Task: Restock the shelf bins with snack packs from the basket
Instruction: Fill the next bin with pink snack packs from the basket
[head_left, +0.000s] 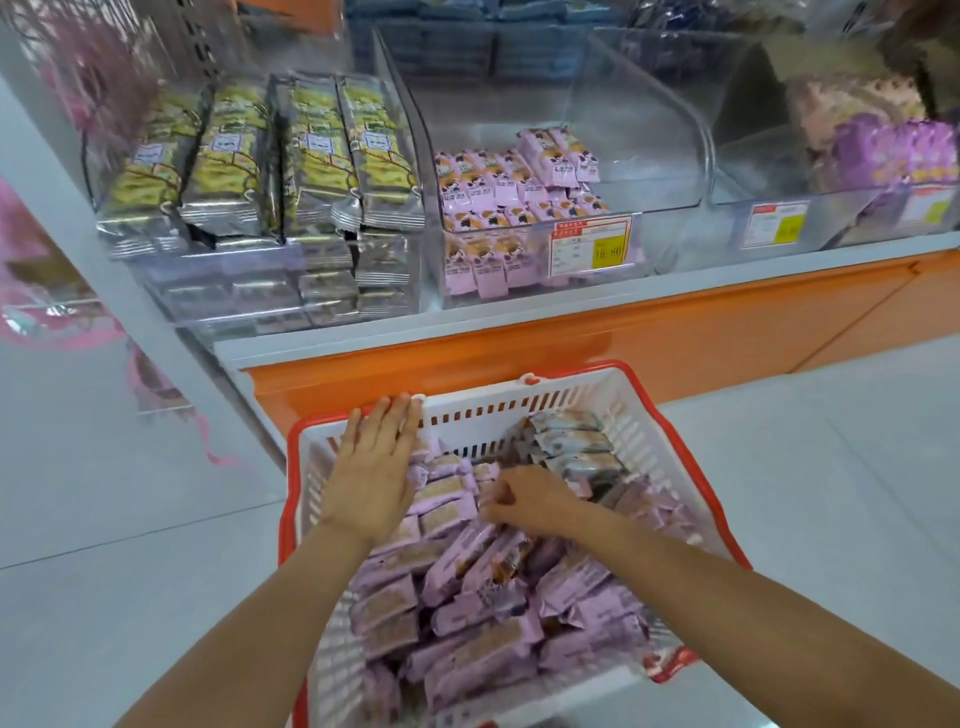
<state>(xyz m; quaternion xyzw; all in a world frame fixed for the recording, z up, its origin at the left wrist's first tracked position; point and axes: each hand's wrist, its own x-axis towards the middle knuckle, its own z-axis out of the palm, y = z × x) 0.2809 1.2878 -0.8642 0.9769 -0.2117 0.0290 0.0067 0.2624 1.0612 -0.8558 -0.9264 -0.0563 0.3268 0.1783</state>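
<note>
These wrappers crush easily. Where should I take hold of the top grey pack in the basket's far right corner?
Probably across its two long edges, coming from above: the grey pack lies face up atop its stack, and the basket walls close off the far and right sides.

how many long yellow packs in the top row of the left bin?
4 in the left bin, side by side: far-left pack, second, third, rightmost. More packs lie stacked below; some may be hidden.
</note>
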